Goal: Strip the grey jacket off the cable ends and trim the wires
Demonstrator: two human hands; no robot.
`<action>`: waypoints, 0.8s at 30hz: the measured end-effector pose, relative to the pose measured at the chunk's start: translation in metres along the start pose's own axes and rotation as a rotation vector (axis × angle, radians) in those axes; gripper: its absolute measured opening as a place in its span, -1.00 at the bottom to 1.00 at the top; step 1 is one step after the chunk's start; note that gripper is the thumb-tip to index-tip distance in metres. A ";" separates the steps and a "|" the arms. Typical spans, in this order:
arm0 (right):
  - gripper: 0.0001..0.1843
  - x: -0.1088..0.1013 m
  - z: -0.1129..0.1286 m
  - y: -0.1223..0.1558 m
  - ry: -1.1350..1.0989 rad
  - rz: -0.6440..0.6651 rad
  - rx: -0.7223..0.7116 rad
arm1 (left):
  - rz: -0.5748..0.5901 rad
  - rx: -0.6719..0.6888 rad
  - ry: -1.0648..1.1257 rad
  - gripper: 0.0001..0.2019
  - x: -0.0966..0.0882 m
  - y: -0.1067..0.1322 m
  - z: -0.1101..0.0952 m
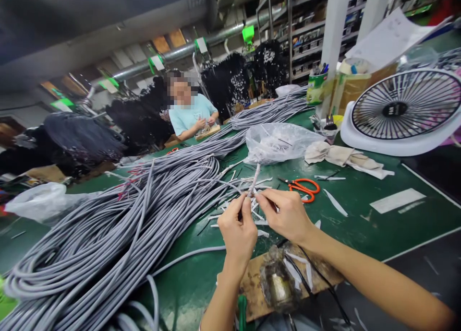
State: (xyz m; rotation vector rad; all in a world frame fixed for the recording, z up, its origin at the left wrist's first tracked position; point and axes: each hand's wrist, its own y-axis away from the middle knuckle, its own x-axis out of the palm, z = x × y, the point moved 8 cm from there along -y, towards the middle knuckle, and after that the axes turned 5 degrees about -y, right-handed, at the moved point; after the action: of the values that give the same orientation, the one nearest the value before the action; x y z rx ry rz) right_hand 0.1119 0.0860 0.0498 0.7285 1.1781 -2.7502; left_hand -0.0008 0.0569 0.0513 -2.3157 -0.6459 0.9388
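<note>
My left hand (237, 230) and my right hand (286, 213) meet over the green table (360, 211), both pinched on the end of a grey cable (254, 177) that sticks up between them. Its stripped white tip points away from me. A big heap of grey cables (118, 230) lies to the left of my hands. White sleeve scraps (261, 220) are scattered under my fingers. Below my wrists sits a small wooden board (255, 283) with a taped tool (277, 280) on it.
Orange scissors (304, 187) lie just right of my hands. Behind them are a clear plastic bag (277, 141), folded cloth gloves (342, 156) and a white fan (403, 112). A person in a light blue shirt (189, 115) works at the far end.
</note>
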 end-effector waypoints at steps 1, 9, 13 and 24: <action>-0.71 0.000 -0.001 -0.001 -0.005 0.000 0.007 | 0.000 0.012 -0.003 -0.80 0.000 0.000 -0.001; -0.72 -0.008 0.002 0.001 0.031 -0.061 -0.054 | 0.023 0.142 -0.142 -0.79 0.003 0.001 -0.017; -0.84 -0.012 0.016 0.008 0.082 -0.169 -0.243 | 0.024 0.118 -0.175 -0.79 0.003 0.001 -0.015; -0.88 -0.017 0.020 0.007 0.137 -0.226 -0.346 | -0.050 0.239 -0.275 -0.74 0.004 0.010 -0.016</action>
State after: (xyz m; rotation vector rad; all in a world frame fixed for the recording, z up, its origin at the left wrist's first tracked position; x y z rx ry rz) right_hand 0.1205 0.0652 0.0644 0.7929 1.8084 -2.5842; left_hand 0.0157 0.0476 0.0526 -1.9712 -0.6579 1.2516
